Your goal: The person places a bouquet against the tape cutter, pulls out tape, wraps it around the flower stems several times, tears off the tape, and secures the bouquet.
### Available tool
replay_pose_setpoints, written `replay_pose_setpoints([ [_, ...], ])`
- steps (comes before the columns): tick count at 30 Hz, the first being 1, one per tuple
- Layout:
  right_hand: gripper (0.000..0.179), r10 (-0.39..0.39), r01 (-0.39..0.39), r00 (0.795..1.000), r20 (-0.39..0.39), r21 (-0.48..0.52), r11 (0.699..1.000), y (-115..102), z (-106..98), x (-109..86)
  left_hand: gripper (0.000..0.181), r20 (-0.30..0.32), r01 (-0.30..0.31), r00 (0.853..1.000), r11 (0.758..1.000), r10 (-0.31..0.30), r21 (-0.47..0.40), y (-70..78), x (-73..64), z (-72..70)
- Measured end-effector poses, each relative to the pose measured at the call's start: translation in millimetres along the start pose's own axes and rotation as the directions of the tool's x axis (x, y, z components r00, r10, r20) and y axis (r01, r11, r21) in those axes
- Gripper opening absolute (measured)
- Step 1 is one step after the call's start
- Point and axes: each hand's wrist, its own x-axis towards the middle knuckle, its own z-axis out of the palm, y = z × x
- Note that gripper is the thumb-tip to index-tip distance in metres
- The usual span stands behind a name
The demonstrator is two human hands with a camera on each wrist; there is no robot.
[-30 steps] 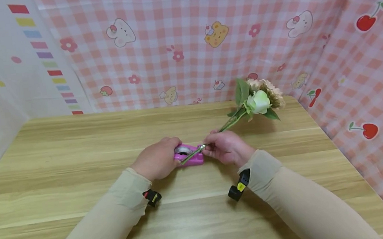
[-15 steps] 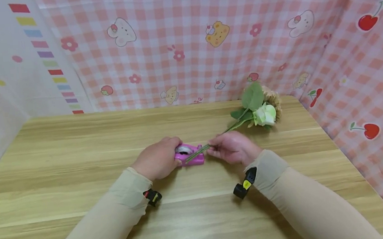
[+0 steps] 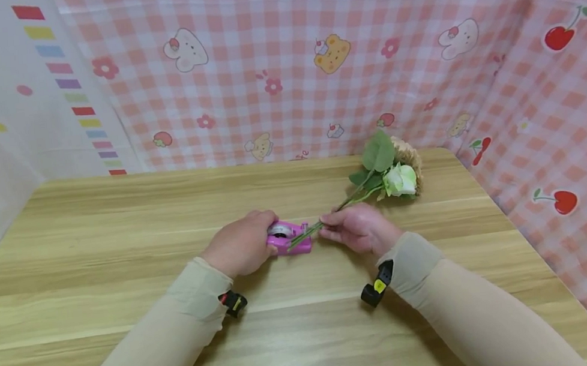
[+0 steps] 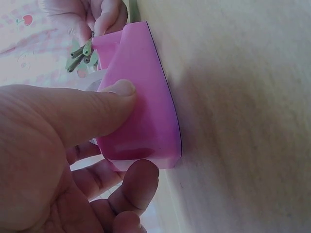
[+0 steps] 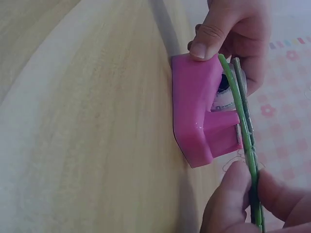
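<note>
On the table, my left hand grips a pink tape dispenser by its rear end, the thumb lying along one side in the left wrist view. A roll of clear tape sits in it, and a toothed cutter shows at its front in the right wrist view. My right hand pinches the green stems of a flower bunch between thumb and fingers. In the head view the stem ends overlap the dispenser. The bunch carries a white-green rose, a beige fluffy flower and green leaves, pointing back right.
The wooden table reaches back to a pink checked cloth with cartoon prints. Another printed cloth hangs along the right side. Black straps with small devices are worn on both wrists.
The right hand has shifted slightly right, and the bunch has turned in its fingers, bringing the rose lower. The stem ends have slid rightward over the dispenser. The left hand has stayed put.
</note>
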Motion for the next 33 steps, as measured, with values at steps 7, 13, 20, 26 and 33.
replay_pose_setpoints([
  [7, 0.022, 0.030, -0.028, 0.999, 0.018, -0.097, 0.995, -2.4, -0.5, -3.1, 0.048, 0.004, -0.003, 1.000, 1.000, 0.003, 0.002, 0.4, -0.7, -0.3],
  [13, 0.022, 0.076, -0.072, 0.997, 0.027, -0.109, 0.991, -2.0, -0.8, -4.8, 0.048, 0.002, -0.007, 1.000, 1.000, 0.007, 0.004, 0.4, -1.2, -1.1],
  [20, 0.021, 0.065, -0.063, 0.998, 0.014, -0.110, 0.992, 3.9, 8.2, -6.1, 0.049, 0.000, -0.004, 1.000, 1.000, 0.004, 0.007, 1.1, -0.9, -1.8],
  [26, 0.022, 0.000, -0.002, 1.000, -0.016, -0.124, 0.992, 9.5, 14.7, -6.2, 0.049, -0.004, -0.004, 1.000, 1.000, 0.004, 0.001, 0.8, -0.4, -0.8],
  [33, 0.021, -0.038, 0.038, 0.999, 0.009, -0.106, 0.994, 7.3, 16.2, -9.8, 0.050, -0.006, -0.005, 1.000, 1.000, 0.006, 0.006, 1.8, -0.5, -0.1],
])
